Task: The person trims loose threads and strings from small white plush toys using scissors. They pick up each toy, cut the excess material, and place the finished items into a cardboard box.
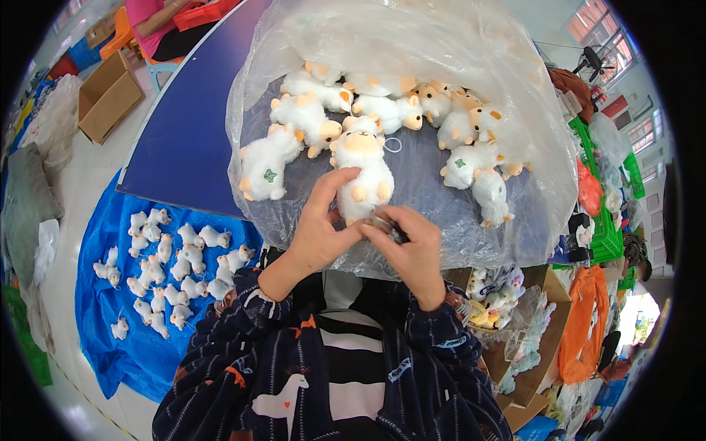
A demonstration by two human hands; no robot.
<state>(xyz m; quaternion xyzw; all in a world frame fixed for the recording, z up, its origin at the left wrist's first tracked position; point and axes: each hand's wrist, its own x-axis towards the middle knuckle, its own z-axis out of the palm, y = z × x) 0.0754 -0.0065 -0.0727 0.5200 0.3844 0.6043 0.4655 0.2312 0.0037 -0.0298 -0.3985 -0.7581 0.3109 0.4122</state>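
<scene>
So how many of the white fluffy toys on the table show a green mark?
2. The left toy lies at the left edge of the pile; the right toy lies on its right side. Others may hide theirs.

A dark blue table (193, 125) stands on a pale tiled floor (81, 191). A blue tarp (110, 323) covers the floor by the table's left edge. An open cardboard box (109, 95) sits further left. Daylight comes through windows (599, 26) at the upper right, above green crates (604, 220).
</scene>
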